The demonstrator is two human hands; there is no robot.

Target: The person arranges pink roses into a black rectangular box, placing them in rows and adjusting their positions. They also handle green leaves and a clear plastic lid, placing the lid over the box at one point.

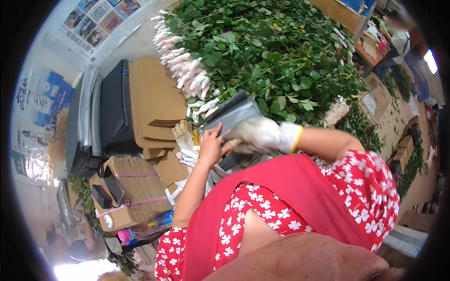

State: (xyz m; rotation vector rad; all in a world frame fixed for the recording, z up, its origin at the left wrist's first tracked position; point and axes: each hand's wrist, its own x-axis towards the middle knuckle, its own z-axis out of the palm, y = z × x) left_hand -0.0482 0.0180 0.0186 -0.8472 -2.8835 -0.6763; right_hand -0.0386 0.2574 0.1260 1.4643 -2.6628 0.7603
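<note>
My left hand (210, 145), bare with a ring on one finger, lies at the lower left edge of a dark plastic sheet or sleeve (233, 117). A white work glove with a yellow cuff covers my right hand (255, 135), which is blurred and close to the left one, over the sheet's near side. Whether either hand grips the sheet is hard to tell. Beyond it spreads a large heap of green leafy stems (267, 63), with flower heads in white sleeves (188, 70) along its left side. Another work glove (184, 135) rests left of my left hand.
Brown cardboard sheets (158, 98) and black sheets (114, 109) stand at the left. Nearer are a strapped cardboard bundle (137, 186), a pink-lidded bottle (126, 236) and black-handled scissors (124, 203). A plastic crate (375, 98) is at the right. Other people (399, 42) are in the background.
</note>
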